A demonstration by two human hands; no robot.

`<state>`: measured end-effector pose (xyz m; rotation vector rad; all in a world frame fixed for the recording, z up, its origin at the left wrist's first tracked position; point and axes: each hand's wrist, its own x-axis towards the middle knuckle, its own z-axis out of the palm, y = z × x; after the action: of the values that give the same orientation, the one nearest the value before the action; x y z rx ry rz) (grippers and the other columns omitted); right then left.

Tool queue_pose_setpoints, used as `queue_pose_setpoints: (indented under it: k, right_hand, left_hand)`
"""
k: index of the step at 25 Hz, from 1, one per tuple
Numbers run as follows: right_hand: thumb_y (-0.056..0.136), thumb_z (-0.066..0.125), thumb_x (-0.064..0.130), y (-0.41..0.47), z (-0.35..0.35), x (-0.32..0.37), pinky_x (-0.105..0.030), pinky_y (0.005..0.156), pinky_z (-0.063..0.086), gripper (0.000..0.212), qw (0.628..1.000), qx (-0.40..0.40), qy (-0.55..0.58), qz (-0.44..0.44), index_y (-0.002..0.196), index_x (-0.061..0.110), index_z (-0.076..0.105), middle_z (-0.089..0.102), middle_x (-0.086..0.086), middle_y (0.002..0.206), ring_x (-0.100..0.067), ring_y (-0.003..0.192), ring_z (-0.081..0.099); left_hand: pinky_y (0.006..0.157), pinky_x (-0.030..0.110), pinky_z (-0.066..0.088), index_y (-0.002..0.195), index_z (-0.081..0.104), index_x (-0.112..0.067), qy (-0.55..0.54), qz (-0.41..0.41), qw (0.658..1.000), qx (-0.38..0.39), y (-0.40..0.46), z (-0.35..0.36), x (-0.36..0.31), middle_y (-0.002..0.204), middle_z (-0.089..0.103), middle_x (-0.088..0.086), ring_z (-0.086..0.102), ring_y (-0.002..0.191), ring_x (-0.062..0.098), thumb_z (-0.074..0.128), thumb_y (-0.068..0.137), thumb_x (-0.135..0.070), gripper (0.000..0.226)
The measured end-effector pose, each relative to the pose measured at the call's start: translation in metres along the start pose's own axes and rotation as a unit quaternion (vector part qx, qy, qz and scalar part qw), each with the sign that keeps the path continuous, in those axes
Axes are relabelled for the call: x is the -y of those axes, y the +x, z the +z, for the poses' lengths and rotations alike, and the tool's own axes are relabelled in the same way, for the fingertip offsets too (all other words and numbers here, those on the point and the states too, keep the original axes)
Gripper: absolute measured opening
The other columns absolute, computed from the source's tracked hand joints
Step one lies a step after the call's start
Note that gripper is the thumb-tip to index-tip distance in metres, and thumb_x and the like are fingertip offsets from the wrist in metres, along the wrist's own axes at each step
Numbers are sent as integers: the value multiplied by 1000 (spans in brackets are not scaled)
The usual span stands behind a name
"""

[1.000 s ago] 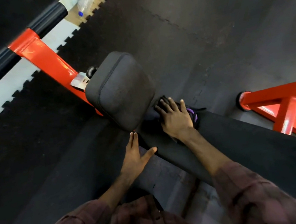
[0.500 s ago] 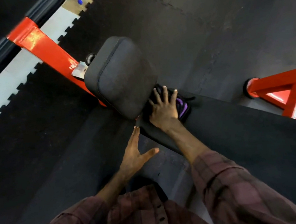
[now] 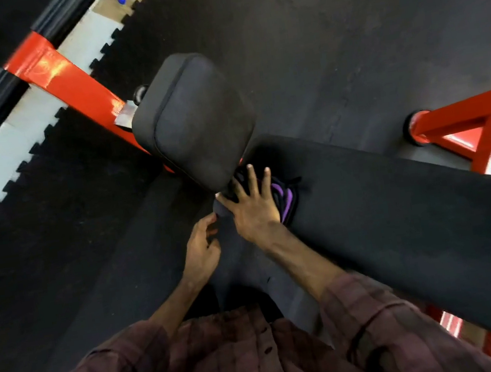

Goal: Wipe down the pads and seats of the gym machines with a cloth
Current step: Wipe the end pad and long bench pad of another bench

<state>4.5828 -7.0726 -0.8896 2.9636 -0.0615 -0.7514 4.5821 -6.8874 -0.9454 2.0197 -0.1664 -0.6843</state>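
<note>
Where the long pad meets the small one, a single cloth lies under the right hand:
Cloth: one, dark with purple edging, bunched; it sits on the upper end of the long bench pad, just below the square pad, mostly covered by the hand.
Pads: two in view. One long black bench pad runs from the centre toward the lower right; one square black seat pad, with a stitched seam round its face, stands just above the cloth and overlaps the long pad's end.
Right hand: one, palm down, pressing flat on the cloth; fingers straight and spread wide, fingertips reaching the lower edge of the square pad, thumb pointing toward the left hand.
Left hand: one, just beside the right hand at the left edge of the long pad; fingers curled inward at that edge, but whether they pinch anything cannot be told.
Sleeves: two, dark maroon plaid, pushed up the forearms; a buttoned shirt front fills the bottom of the view.
Frame: red steel, one beam behind the square pad at upper left, one braced section at right.
Floor: dark interlocking rubber mats, with a pale strip at left.
</note>
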Motion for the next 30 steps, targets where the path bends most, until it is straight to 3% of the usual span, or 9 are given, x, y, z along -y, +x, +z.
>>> queue_pose_setpoints:
  k: [5, 11, 16, 18, 20, 22, 25, 28, 30]
  right_hand:
    - [105, 41, 38, -66, 19, -23, -78, 119, -2, 57, 993, -21, -67, -91, 162, 37, 36, -3, -3, 178, -54, 157, -11]
    - [101, 27, 27, -57, 23, 17, -75, 122, 10, 58, 997, -59, -50, -15, 150, 26, 58, 13, -1, 177, -52, 159, 4]
    - [101, 48, 19, -97, 46, 34, -66, 126, 14, 47, 983, -153, 23, 93, 147, 21, 60, 19, -2, 176, -42, 162, 8]
    - [93, 54, 9, -139, 54, 58, -64, 126, 19, 62, 929, -261, 125, 229, 154, 22, 54, 21, -5, 175, -41, 161, 12]
    - [91, 55, -2, -158, 53, 96, -55, 129, 22, 71, 785, -362, 337, 374, 158, 20, 48, 24, -8, 174, -35, 161, 18]
    - [100, 57, -2, -147, 53, 129, -40, 130, 23, 66, 514, -445, 563, 470, 161, 16, 40, 28, -6, 170, -21, 160, 24]
    - [109, 55, 26, -97, 44, 132, -38, 130, 25, 59, 115, -455, 722, 509, 163, 20, 33, 38, 4, 166, -9, 153, 35]
    - [106, 51, 54, -24, 39, 107, -38, 127, 29, 65, -109, -402, 783, 462, 162, 25, 35, 48, 2, 160, -14, 148, 44]
    - [84, 45, 90, 20, 38, 95, -45, 121, 39, 99, -214, -340, 794, 456, 155, 21, 47, 62, -11, 146, -29, 136, 58]
  left_hand:
    - [119, 48, 43, 150, 53, -18, 75, 35, 996, 45, 18, -11, -19, 153, 53, -1, 52, 140, 17, 53, 88, -3, 64]
    - [120, 7, 15, 163, 36, -13, 153, 108, 971, 152, 22, -15, -24, 168, 34, 6, 31, 155, 17, 55, 90, 9, 78]
    - [129, 28, 21, 164, 33, -15, 184, 184, 941, 218, 27, -34, -32, 170, 31, -3, 26, 157, 8, 54, 91, 11, 81]
    - [129, 26, 20, 164, 34, -17, 193, 233, 916, 263, 30, -35, -46, 171, 29, -8, 23, 157, 3, 51, 92, 12, 80]
    - [128, 22, 20, 164, 36, -17, 203, 265, 900, 280, 38, -36, -62, 171, 29, -8, 24, 157, 2, 49, 94, 12, 76]
    - [126, 19, 22, 162, 38, -16, 213, 282, 887, 295, 42, -34, -76, 170, 33, -6, 27, 156, 4, 49, 97, 11, 71]
    - [126, 23, 26, 160, 42, -10, 223, 336, 859, 316, 51, -26, -95, 168, 37, 0, 32, 156, 11, 49, 103, 6, 60]
    - [126, 29, 28, 158, 43, -5, 231, 395, 830, 318, 66, -12, -108, 167, 38, 5, 34, 156, 16, 48, 108, -3, 50]
    - [126, 31, 30, 157, 44, -5, 243, 412, 818, 320, 77, 2, -112, 167, 37, 6, 34, 156, 17, 47, 109, -7, 48]
